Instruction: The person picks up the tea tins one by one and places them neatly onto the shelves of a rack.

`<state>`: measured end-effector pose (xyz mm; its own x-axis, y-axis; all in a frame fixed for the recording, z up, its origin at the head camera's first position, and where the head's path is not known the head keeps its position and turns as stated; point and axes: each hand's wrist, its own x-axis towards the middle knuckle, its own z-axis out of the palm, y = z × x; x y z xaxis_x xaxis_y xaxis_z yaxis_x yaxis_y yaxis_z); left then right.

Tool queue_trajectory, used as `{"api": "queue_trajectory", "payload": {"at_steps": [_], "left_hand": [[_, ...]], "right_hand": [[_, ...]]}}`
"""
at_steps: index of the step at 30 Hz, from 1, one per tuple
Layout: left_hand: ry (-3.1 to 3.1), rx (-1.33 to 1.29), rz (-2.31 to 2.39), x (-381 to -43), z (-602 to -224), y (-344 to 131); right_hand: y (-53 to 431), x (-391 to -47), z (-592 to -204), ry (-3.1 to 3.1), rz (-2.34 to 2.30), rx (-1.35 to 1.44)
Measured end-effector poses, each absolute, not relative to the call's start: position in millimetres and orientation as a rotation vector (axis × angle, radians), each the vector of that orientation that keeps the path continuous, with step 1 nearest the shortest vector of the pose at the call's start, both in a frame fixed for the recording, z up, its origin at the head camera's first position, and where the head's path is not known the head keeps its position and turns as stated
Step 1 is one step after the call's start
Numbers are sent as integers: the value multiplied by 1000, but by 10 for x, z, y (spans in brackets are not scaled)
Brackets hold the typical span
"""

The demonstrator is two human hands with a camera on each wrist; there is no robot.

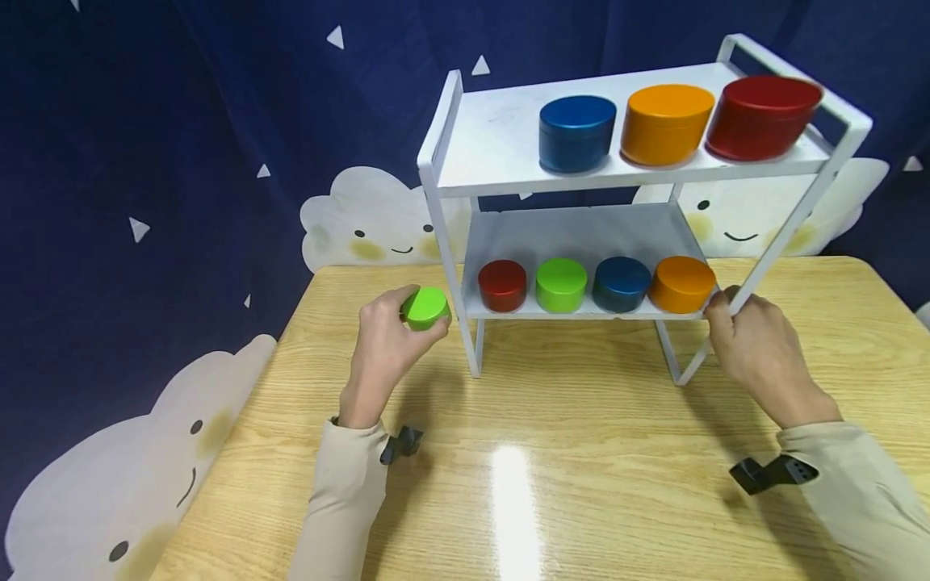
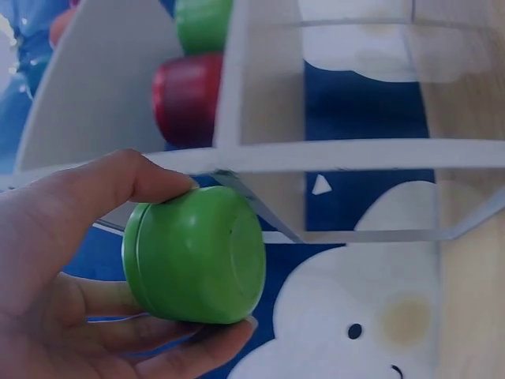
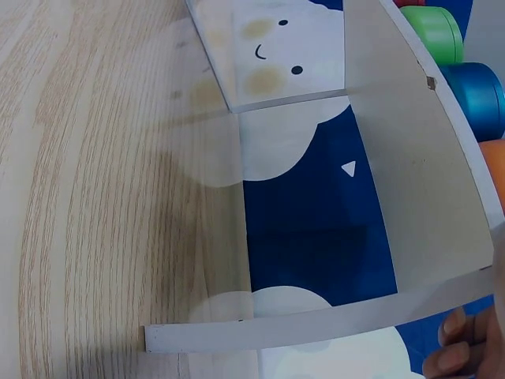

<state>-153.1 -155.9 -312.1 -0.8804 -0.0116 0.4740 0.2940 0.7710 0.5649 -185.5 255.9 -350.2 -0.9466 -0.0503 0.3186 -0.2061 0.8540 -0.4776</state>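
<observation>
Between the thumb and fingers of my left hand [image 1: 385, 335] is a small round green tin [image 1: 425, 308], held just left of the white two-tier rack [image 1: 494, 133]. The left wrist view shows this tin [image 2: 197, 257] tipped on its side, its base facing right. My right hand [image 1: 759, 347] grips the rack's right front post at the lower shelf; most of that hand is out of the right wrist view. Along the lower shelf stand a red tin [image 1: 503, 286], a green tin [image 1: 561, 286], a blue tin [image 1: 621, 285] and an orange tin [image 1: 681, 285].
The top shelf carries larger tins: blue [image 1: 576, 135], orange [image 1: 664, 125] and red [image 1: 763, 119]. The rack stands over a light wooden table [image 1: 581, 484]. Behind is a dark blue curtain [image 1: 218, 121] with white cloud cutouts [image 1: 378, 198].
</observation>
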Motion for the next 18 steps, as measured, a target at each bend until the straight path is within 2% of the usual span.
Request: {"api": "queue_trajectory", "payload": {"at_steps": [18], "left_hand": [[-2492,-315,-888,-1150,-2629,-1399]], "right_hand": [[2555,-1856,-3507,-2726,767,205]]}}
